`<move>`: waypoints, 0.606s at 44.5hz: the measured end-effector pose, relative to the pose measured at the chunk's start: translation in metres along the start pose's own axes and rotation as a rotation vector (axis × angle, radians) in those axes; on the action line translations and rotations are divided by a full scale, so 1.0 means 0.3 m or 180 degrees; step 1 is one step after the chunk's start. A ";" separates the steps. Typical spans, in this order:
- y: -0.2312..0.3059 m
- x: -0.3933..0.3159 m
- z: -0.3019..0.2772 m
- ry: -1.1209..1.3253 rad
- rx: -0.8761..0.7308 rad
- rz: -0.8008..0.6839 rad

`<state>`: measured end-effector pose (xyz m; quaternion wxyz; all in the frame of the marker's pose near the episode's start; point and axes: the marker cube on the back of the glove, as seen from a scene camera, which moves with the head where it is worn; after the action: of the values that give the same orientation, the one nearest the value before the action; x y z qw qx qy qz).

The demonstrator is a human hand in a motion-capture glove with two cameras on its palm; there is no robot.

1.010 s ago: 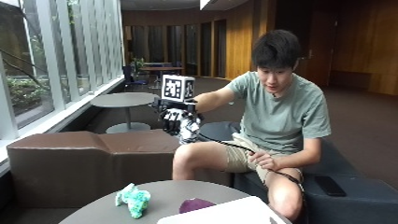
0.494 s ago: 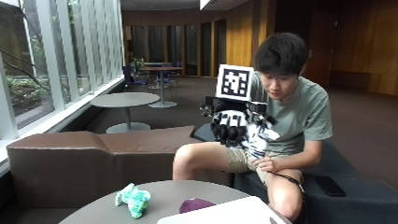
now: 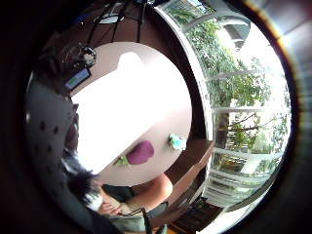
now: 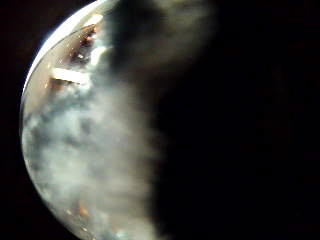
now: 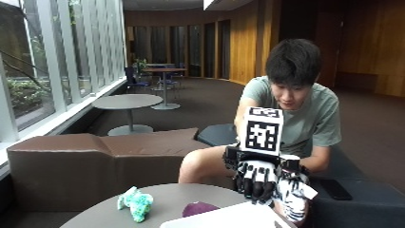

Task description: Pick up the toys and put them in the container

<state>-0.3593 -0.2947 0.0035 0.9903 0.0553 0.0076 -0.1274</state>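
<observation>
In the outside view a teal plush toy (image 5: 136, 203) stands on the round table (image 5: 101, 216). A purple toy (image 5: 199, 209) lies to its right, beside the edge of the white container (image 5: 234, 219). My gloved right hand (image 5: 258, 178) hangs above the container's far edge, fingers pointing down and relaxed, holding nothing. The little finger side palm view looks down on the table with the bright white container (image 3: 122, 112), the purple toy (image 3: 141, 152) next to it and the teal toy (image 3: 177, 141) nearer the table's rim. The thumb side palm view shows only a dark blur.
A brown padded bench (image 5: 95, 161) runs behind the table, with tall windows (image 5: 38, 71) to the left. The seated person's bare knee (image 5: 196, 166) is close behind the table. Cables and a device (image 3: 78, 75) lie at the table's far side.
My right hand has swung from raised at the person's side, across the chest and down to just above the container. The toys have not moved.
</observation>
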 end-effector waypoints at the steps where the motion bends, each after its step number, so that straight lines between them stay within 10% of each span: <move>1: -0.001 -0.001 0.010 0.0011 -0.0064 0.0030; 12: 0.030 0.028 0.051 0.0259 -0.1013 0.0235; 27: 0.274 0.453 -0.132 0.0292 -0.0686 0.0361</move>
<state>-0.2070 -0.2454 -0.0309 0.9947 -0.0453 0.0633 -0.0669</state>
